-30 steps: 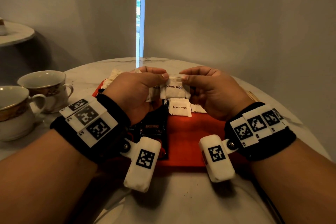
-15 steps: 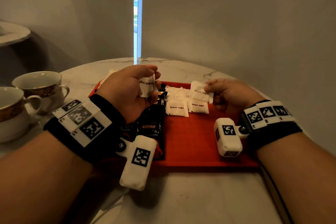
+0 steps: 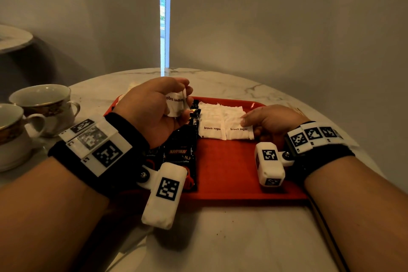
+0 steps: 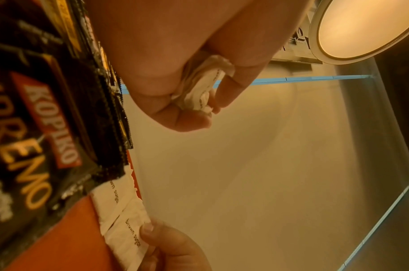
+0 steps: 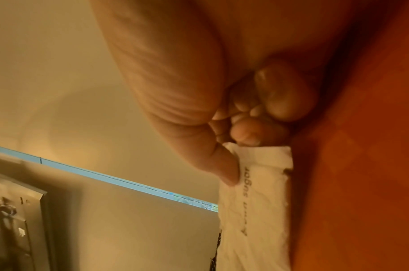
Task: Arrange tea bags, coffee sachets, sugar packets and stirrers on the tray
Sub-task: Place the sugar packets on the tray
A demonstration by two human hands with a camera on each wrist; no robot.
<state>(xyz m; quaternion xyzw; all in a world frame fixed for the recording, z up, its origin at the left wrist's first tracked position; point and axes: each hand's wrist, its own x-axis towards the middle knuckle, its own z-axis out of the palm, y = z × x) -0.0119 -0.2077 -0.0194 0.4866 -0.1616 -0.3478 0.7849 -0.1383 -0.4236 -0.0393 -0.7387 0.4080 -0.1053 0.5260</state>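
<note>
A red tray (image 3: 231, 174) lies on the marble table. Black Kopiko coffee sachets (image 3: 180, 152) lie overlapped along its left side, also close up in the left wrist view (image 4: 43, 128). White brown sugar packets (image 3: 212, 130) lie in rows at the tray's back. My left hand (image 3: 185, 100) hovers above the sachets and grips a small bunch of sugar packets (image 3: 173, 105), seen crumpled in the fist (image 4: 203, 86). My right hand (image 3: 245, 122) rests low on the tray and pinches the edge of the rightmost packet (image 3: 238, 131), thumb on top (image 5: 257, 201).
Two gilt-rimmed teacups (image 3: 44, 106) stand on the table left of the tray. Thin wooden sticks (image 3: 295, 109) lie on the table behind my right hand. A grey wall closes off the table's far side. A dark cable (image 3: 326, 238) runs along the right front.
A second ago both hands held one sugar packet above the tray. My right hand has carried it down and to the right onto the tray beside another packet. My left hand stayed raised with its bunch.
</note>
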